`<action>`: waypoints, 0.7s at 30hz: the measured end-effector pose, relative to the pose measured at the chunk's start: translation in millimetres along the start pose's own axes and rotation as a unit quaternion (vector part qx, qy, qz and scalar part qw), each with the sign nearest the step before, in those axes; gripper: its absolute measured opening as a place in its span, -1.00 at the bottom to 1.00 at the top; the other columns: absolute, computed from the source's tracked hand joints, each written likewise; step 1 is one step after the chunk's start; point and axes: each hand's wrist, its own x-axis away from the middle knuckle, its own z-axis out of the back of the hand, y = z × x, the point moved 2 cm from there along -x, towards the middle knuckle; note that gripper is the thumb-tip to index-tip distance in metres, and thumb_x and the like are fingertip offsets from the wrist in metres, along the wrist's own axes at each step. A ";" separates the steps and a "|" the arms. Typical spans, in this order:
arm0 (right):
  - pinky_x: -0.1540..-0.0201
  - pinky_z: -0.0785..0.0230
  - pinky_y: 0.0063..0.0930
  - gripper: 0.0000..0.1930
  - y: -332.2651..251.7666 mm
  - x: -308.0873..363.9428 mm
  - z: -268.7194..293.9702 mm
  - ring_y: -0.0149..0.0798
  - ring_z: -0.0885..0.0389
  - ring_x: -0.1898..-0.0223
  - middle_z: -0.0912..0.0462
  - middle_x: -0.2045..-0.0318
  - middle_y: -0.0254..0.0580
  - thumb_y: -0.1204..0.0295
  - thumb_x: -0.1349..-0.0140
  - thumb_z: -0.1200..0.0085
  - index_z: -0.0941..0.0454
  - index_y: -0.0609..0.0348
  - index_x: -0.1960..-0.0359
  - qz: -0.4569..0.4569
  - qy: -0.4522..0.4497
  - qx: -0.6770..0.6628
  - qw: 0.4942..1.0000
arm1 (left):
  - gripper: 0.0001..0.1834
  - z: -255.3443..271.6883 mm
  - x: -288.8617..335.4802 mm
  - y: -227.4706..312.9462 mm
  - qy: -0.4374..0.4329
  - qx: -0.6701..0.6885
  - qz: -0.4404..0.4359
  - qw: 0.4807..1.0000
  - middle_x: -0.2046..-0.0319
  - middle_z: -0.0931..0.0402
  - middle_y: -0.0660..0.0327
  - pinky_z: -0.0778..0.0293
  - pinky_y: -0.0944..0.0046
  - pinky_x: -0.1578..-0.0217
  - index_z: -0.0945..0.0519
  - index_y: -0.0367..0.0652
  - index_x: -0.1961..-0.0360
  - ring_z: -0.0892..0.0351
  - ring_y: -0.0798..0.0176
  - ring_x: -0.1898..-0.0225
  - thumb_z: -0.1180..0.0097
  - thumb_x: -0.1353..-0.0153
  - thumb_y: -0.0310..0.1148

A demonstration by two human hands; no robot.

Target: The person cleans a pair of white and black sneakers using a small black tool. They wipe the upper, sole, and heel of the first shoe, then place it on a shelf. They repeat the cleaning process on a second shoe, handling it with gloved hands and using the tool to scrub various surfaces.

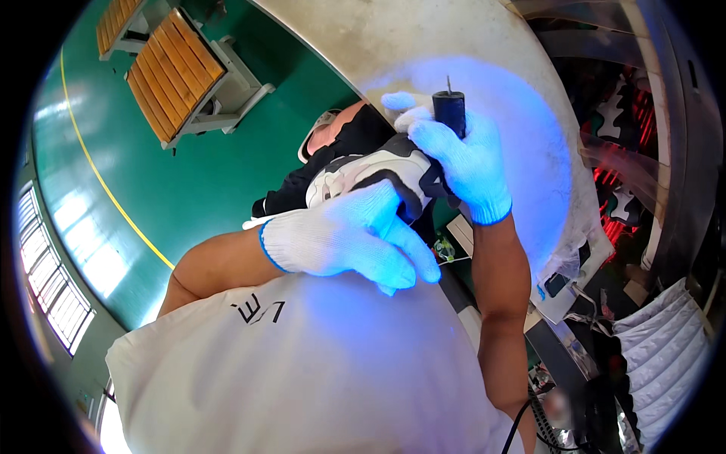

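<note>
My right hand (473,163), in a white knit glove lit blue, is closed around a black cylinder-shaped tool (450,113) with a thin metal pin at its upper end. Against that hand lies one end of a black-and-white patterned shoe (378,168). My left hand (352,234), also gloved, is at the shoe's near side, its fingers stretched toward the lower right and apart. Part of the shoe is hidden behind this hand, so I cannot tell how firmly it touches. Strong blue light falls on both gloves.
A pale worktop (325,23) curves along the far side. To the right, shoes (616,113) sit under red light in a dark machine. A ribbed silver duct (665,356) stands lower right. Slatted wooden carts (178,76) are on the green floor. A black cable (518,424) hangs beside my right arm.
</note>
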 end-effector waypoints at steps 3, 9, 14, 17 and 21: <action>-0.24 -0.59 -0.30 -0.75 0.3 1.9 3.1 -0.17 -0.75 -0.19 -0.79 -0.20 0.13 0.43 -0.40 -0.30 -0.81 0.41 0.05 0.013 -0.045 -0.013 0.999 | 0.06 -0.6 -3.1 -7.5 0.024 0.016 -0.025 0.999 -0.24 -0.55 -0.16 -0.74 0.19 0.18 -0.04 -0.37 -0.65 -0.77 0.07 0.00 -0.38 -0.21 -0.53; -0.34 -0.55 -0.26 -0.70 7.7 1.5 8.7 -0.10 -0.73 -0.23 -0.75 -0.28 0.12 0.38 -0.42 -0.27 -0.81 0.40 0.01 0.067 -0.043 -0.070 0.994 | 0.27 -3.5 -4.2 -23.2 0.025 0.190 -0.093 0.977 -0.65 -0.10 -0.10 -0.78 0.10 0.23 0.18 -0.18 -0.78 -0.75 -0.20 -0.20 -0.33 -0.13 -0.64; -0.30 -0.56 -0.30 -0.68 1.8 -7.0 5.4 -0.17 -0.75 -0.17 -0.76 -0.26 0.10 0.36 -0.41 -0.31 -0.80 0.39 -0.03 0.000 -0.074 0.008 0.997 | 0.12 -4.3 1.6 -8.8 0.011 0.102 -0.042 0.994 -0.20 -0.60 -0.25 -0.72 0.11 0.07 0.11 -0.36 -0.70 -0.73 -0.04 -0.19 -0.39 -0.31 -0.45; -0.35 -0.53 -0.24 -0.65 -9.7 -6.7 3.9 -0.12 -0.73 -0.23 -0.75 -0.26 0.13 0.32 -0.43 -0.27 -0.79 0.38 -0.04 -0.022 -0.103 0.038 0.994 | 0.11 -6.8 -4.2 -10.2 0.014 0.062 -0.077 0.995 -0.21 -0.59 -0.25 -0.72 0.10 0.07 0.10 -0.35 -0.69 -0.71 -0.05 -0.23 -0.39 -0.32 -0.45; -0.44 -0.46 -0.12 -0.56 9.3 -6.2 12.0 0.00 -0.68 -0.32 -0.70 -0.30 0.26 0.17 -0.47 -0.23 -0.75 0.40 -0.05 0.050 -0.073 -0.089 0.992 | 0.28 -7.1 -8.4 -19.7 0.016 0.128 -0.094 0.987 -0.51 -0.34 -0.11 -0.79 0.06 0.15 0.22 -0.11 -0.79 -0.68 -0.19 -0.30 -0.35 -0.20 -0.63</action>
